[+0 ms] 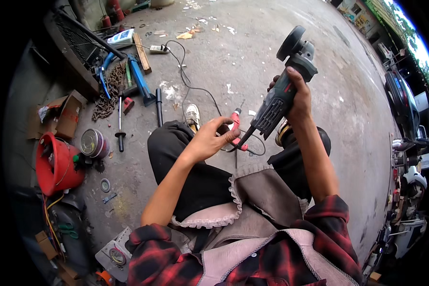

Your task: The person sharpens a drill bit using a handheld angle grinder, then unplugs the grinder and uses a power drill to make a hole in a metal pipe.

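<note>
My right hand (298,95) is wrapped round the body of a dark grey-green angle grinder (277,99), which is tilted with its disc end up and away from me. Its black cord leaves the lower end near my left hand (212,139). That hand hovers over my lap, thumb and index finger curved and apart, with no thing plainly between them; its other fingers are partly hidden. Just beyond, a red power drill (236,116) lies on the floor between my shoes, its bit pointing away and its middle partly covered by my left hand.
Left on the concrete floor are a blue metal tool (139,78), a rusty chain (110,90), a black-handled rod (120,126), a paint can (94,143) and a red bucket (64,167). A cable runs from a white power strip (158,49). Cars (405,107) stand far right.
</note>
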Demonstrator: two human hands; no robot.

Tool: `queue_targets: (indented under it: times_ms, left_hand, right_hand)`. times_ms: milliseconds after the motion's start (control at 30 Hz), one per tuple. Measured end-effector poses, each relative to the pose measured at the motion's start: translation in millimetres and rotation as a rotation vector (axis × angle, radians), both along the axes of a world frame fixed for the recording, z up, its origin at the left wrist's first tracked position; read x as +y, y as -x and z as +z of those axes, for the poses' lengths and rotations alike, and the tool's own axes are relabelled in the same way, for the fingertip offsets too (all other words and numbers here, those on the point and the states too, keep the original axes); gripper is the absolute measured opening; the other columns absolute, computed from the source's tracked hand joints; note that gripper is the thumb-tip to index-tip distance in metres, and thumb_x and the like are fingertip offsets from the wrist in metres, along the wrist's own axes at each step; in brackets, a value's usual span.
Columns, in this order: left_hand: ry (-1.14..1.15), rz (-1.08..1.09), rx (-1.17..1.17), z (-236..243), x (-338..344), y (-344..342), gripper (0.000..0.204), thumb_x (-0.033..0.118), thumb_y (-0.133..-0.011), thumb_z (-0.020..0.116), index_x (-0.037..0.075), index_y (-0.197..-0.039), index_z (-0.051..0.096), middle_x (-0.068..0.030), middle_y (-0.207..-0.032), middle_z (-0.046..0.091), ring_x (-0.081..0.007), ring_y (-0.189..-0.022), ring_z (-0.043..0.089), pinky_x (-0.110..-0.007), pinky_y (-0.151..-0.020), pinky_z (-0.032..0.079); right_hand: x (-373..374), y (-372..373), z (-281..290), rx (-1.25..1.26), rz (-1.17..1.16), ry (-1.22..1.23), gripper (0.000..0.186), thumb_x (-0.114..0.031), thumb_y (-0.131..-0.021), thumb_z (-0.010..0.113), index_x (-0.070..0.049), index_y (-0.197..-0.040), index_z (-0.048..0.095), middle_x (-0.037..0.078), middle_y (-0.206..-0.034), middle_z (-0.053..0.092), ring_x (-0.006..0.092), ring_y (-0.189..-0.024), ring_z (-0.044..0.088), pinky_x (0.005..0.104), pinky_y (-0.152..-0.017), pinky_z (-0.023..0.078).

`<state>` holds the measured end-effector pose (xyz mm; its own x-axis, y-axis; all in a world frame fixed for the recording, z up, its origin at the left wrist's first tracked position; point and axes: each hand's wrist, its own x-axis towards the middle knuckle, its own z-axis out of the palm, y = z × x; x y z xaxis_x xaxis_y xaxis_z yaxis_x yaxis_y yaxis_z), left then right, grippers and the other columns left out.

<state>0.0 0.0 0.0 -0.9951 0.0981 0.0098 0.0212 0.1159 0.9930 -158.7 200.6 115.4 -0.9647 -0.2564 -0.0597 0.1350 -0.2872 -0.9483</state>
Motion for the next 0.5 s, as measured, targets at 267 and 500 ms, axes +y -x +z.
queue_targets:
  times_ms: [267, 500]
  left_hand:
    - [0.522, -0.362, -0.269, -64, -57, 147, 0.049, 0.035, -0.096, 0.074, -0.003, -0.125, 0.062, -0.0159, -0.09, 0.071, -0.02, -0.085, 0.068, -0.036, -0.078, 0.054]
    - [0.966, -0.571, -0.185, -238, -49, 352, 0.048, 0.04, -0.091, 0.072, -0.002, -0.114, 0.07, -0.0229, -0.104, 0.074, -0.036, -0.096, 0.072, -0.043, -0.083, 0.056]
  right_hand:
    - [70, 121, -148, -0.232, -0.235, 0.052, 0.049, -0.032, -0.087, 0.079, 0.004, -0.109, 0.055, 0.016, -0.086, 0.067, 0.0263, -0.073, 0.071, 0.0401, -0.064, 0.063]
    - [99, 124, -180, -0.602, -0.303, 0.058, 0.042, -0.035, -0.09, 0.074, 0.004, -0.101, 0.06, 0.015, -0.083, 0.067, 0.0241, -0.071, 0.071, 0.0388, -0.061, 0.062]
